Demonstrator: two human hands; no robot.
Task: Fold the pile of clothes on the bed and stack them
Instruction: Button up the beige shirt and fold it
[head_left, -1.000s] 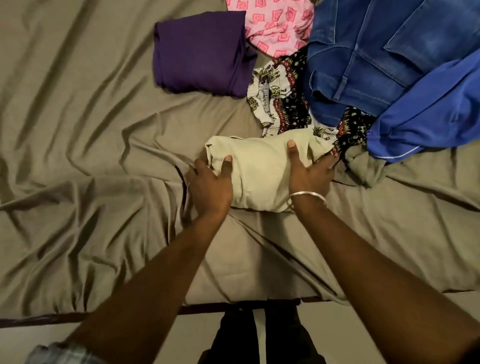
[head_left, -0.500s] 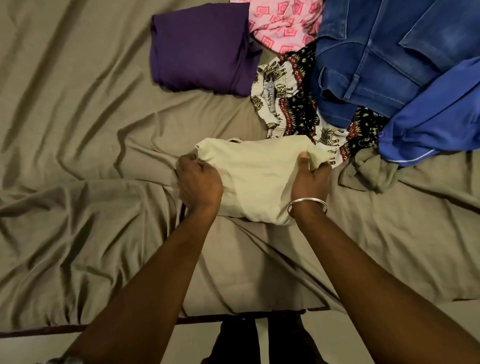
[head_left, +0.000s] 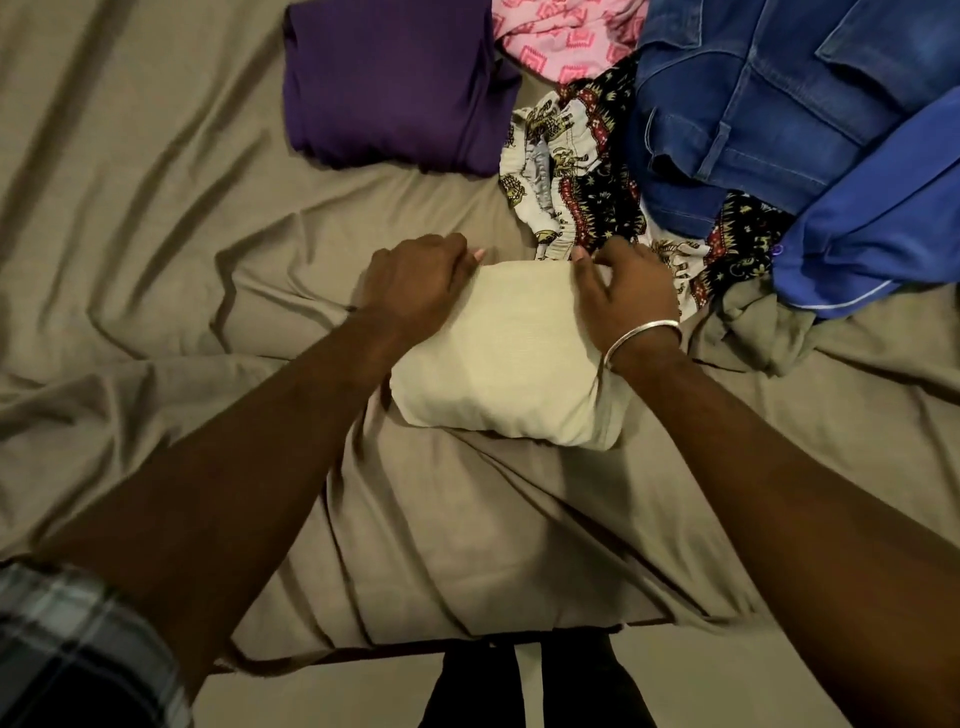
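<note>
Head view: a folded cream garment (head_left: 511, 358) lies on the wrinkled olive-brown bedsheet (head_left: 130, 249), near the middle of the bed and close to its near edge. Both hands sit at the garment's far corners. The left hand (head_left: 413, 283) has its fingers curled over the far-left corner and grips the cloth there. The right hand (head_left: 626, 291), with a silver bangle (head_left: 641, 338) on the wrist, curls its fingers round the far-right corner and holds it too. Farther away and to the left rests a folded purple garment (head_left: 395, 83). Right of it sits the unfolded pile: a pink patterned cloth (head_left: 566, 36) at the far edge, a black, white and red printed cloth (head_left: 582, 182) just beyond the cream garment, blue jeans (head_left: 769, 98) and a bright blue garment (head_left: 878, 218) at the far right. A plaid sleeve (head_left: 78, 644) shows at the near left corner.
</note>
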